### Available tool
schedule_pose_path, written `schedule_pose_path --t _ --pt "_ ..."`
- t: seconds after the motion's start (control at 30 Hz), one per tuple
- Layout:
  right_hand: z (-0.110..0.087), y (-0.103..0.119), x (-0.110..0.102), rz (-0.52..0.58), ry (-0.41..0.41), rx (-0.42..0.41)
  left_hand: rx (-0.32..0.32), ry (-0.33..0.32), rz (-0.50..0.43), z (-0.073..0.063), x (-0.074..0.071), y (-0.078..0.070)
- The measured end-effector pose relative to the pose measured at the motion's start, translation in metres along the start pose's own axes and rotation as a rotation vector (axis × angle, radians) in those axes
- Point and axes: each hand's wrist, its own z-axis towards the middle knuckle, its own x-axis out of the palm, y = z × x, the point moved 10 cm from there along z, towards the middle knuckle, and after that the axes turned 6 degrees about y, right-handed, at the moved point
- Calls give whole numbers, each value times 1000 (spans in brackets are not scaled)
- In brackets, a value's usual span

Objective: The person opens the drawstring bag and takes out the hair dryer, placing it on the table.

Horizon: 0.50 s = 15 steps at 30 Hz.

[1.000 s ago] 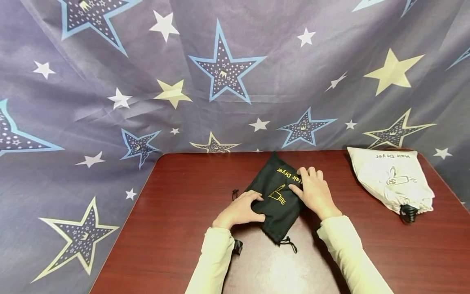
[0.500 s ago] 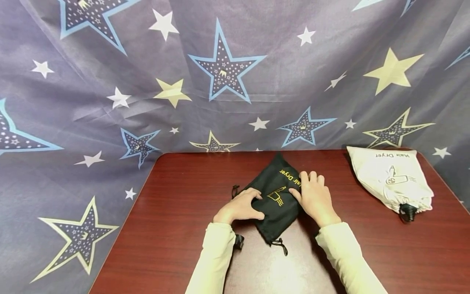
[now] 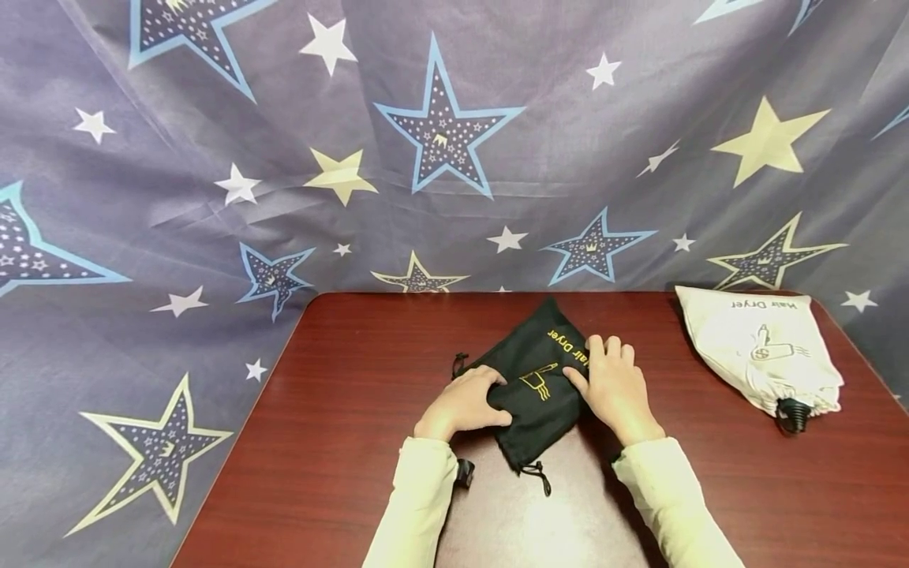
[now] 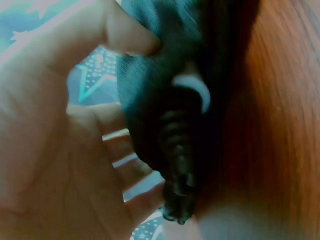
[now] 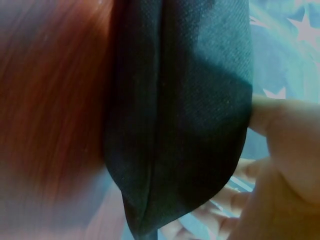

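A black drawstring bag (image 3: 521, 402) with yellow "Hair Dryer" lettering and a dryer picture lies slantwise on the table in the head view. My left hand (image 3: 465, 404) holds its left side, fingers and thumb bent around it. On the right side my right hand (image 3: 614, 386) grips the edge by the lettering, thumb on top. The left wrist view shows the left thumb (image 4: 132, 37) against the dark cloth, and a ribbed black part (image 4: 176, 142) at that end. The bag's seamed side (image 5: 160, 100) fills the right wrist view, the right fingers partly hidden behind it.
A white drawstring bag (image 3: 763, 347), also marked "Hair Dryer", lies at the table's back right, its black cord end (image 3: 793, 414) toward me. A black cord loop (image 3: 537, 473) hangs from the black bag's near corner. Behind the red-brown table (image 3: 341, 410) hangs a star-patterned cloth (image 3: 511, 95).
The black bag has turned slightly clockwise: its far corner shifted right, its near corner and cord left. My right hand moved slightly toward me; both hands stay on the bag.
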Motion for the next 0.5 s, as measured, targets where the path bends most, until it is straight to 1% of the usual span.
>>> schedule_pose_path --t 0.1,0.17,0.37,0.5 --pt "-2 -1 0 22 6 -11 -19 -15 16 -7 -2 0" --pt "-1 -6 -1 62 24 -15 -12 -24 28 -10 -2 -1" --pt "7 -23 10 259 176 -49 51 -72 31 -19 -3 -7" --pt "7 -25 19 294 223 -55 70 -89 36 -24 -3 -11"
